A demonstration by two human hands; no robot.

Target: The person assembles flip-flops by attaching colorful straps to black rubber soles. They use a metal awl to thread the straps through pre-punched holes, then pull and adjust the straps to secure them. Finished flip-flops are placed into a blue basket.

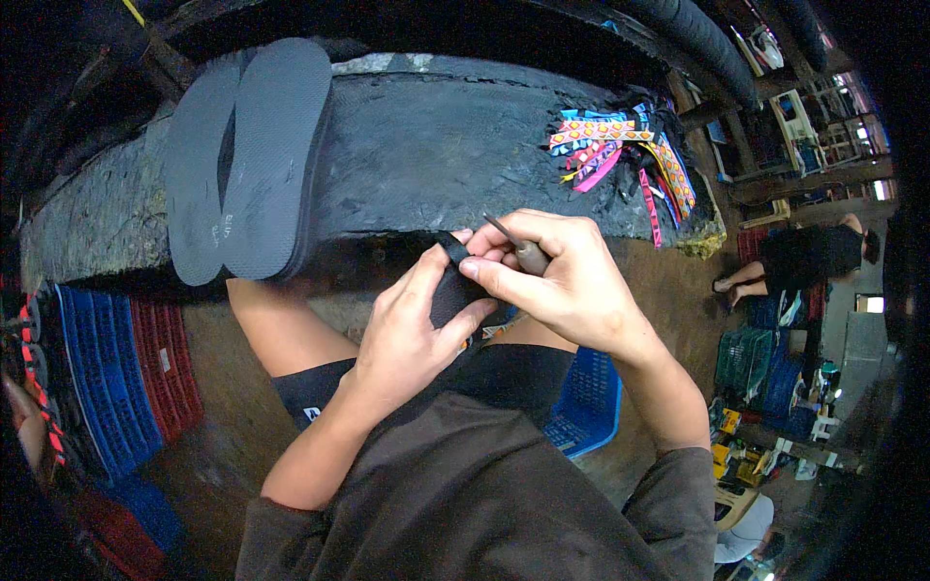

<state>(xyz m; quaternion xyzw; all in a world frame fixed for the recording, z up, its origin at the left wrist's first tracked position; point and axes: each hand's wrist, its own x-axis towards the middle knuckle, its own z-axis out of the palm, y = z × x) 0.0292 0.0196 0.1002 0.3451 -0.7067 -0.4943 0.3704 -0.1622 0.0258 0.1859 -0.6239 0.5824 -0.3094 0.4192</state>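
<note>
Over my lap, my left hand [399,327] is closed round a dark flip-flop sole [451,296], mostly covered by the fingers. A black strap [453,248] loops up at the sole's top edge, where the fingertips of both hands meet. My right hand [572,281] grips an awl with a rounded handle [531,257], its thin metal shaft pointing up and left, away from the sole. The right thumb and forefinger press near the strap. Two stacks of grey soles [281,145] lie on the bench at left. Patterned, brightly coloured straps [601,134] are heaped at right.
The dark, worn workbench [426,145] runs across in front of me. Blue crates [102,368] and a red crate [165,358] stand at left; another blue crate [586,402] is by my right leg. One person [809,261] is farther right, another [751,533] at lower right.
</note>
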